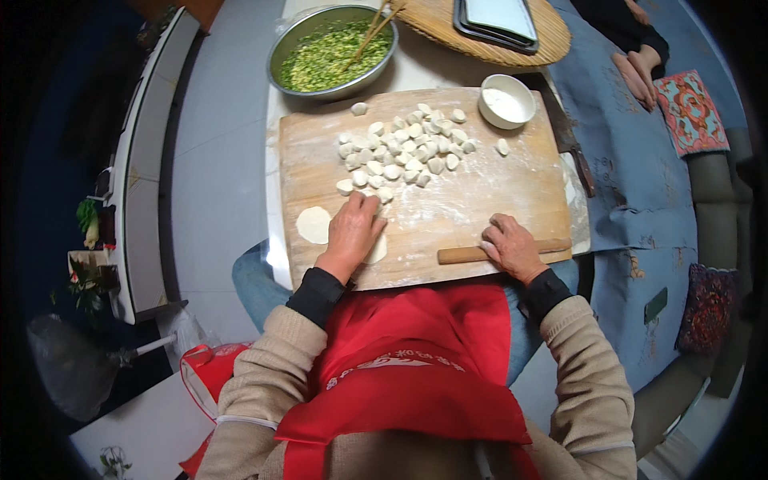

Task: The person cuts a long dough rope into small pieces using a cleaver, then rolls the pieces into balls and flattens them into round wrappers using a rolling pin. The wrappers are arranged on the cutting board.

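My left hand [353, 235] reaches to the near edge of a pile of small floured dough pieces [414, 144]. Its fingertips meet the nearest pieces; whether they grip one is hidden. A rolled dough round [314, 225] lies left of this hand, and a second dough round [377, 249] is partly covered by it. At the board's near right, my right hand [513, 249] lies over a wooden rolling pin [462, 255], thumb against the wood and fingers curled past it. All this rests on a flour-dusted wooden board [420, 240].
A white bowl of flour [507, 103] stands at the board's far right corner. Beyond the board are a metal basin of chopped green filling [332, 57] with chopsticks and a woven round tray [435, 27] holding metal trays. A cleaver [581, 168] lies along the right edge. Another person's feet [639, 78] show at upper right.
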Motion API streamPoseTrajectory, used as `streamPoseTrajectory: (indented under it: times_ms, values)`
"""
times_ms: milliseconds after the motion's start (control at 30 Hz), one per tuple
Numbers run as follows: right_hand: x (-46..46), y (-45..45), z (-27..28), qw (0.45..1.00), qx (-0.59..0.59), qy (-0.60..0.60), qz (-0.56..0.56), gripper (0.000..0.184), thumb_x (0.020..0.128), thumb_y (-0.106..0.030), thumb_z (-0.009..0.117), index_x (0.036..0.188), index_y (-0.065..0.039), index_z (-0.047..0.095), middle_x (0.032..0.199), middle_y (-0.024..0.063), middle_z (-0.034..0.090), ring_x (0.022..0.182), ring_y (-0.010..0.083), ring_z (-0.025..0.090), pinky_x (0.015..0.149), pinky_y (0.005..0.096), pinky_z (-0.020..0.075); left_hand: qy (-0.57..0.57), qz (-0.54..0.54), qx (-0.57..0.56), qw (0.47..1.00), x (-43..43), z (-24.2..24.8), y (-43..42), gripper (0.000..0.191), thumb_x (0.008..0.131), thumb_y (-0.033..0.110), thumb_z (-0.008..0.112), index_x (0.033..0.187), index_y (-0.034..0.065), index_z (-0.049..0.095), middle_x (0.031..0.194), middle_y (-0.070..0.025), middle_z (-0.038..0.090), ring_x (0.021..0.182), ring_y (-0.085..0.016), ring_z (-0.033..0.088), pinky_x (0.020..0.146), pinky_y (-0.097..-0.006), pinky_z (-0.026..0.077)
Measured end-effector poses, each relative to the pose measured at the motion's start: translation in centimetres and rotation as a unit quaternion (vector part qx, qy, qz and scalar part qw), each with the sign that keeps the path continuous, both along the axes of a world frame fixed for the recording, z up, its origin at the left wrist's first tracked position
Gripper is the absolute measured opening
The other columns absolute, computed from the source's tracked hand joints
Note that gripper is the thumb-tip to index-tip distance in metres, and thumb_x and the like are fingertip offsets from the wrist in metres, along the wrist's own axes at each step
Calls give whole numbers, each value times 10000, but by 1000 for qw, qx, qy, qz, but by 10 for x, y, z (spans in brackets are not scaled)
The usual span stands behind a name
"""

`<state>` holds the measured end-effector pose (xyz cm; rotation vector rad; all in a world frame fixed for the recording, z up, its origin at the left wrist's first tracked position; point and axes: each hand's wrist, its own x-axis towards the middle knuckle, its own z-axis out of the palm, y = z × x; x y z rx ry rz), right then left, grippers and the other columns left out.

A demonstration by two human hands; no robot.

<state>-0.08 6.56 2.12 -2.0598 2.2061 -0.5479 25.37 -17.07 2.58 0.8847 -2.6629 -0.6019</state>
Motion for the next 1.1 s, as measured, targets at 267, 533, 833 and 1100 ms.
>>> streamPoseTrajectory:
  times_ms: [267, 533, 833, 1100]
  values:
    - [-6, 6, -5, 1000, 20, 2, -8, 244, 857, -331, 703, 811, -101, 634, 880, 64, 544, 859, 235, 587, 736, 351, 491, 84, 130, 369, 917, -2, 19, 18, 172, 850, 54, 707, 981, 35, 597, 862, -82, 650, 655, -155, 633, 588, -301, 518]
    - [-17, 16, -4, 999, 18, 10, -25, 254, 857, -322, 696, 796, -89, 616, 831, 73, 536, 810, 249, 594, 721, 358, 493, 76, -67, 297, 950, -113, -6, 58, 149, 843, 140, 711, 962, 51, 715, 897, -106, 681, 821, -261, 651, 763, -348, 521]
    - [-29, 22, -8, 1000, -10, -6, 2, 267, 854, -322, 698, 781, -87, 595, 806, 76, 528, 789, 251, 581, 708, 365, 486, 122, -309, 30, 943, -112, -11, 52, 230, 777, 66, 669, 1003, 23, 653, 996, -154, 624, 969, -345, 595, 849, -424, 506]
    - [-22, 19, -10, 996, -20, 5, -84, 278, 842, -336, 701, 792, -84, 595, 807, 83, 517, 830, 254, 567, 727, 376, 484, 67, -170, 33, 983, -156, -16, 78, 121, 784, 83, 680, 892, 34, 656, 892, -164, 604, 837, -362, 613, 745, -439, 510]
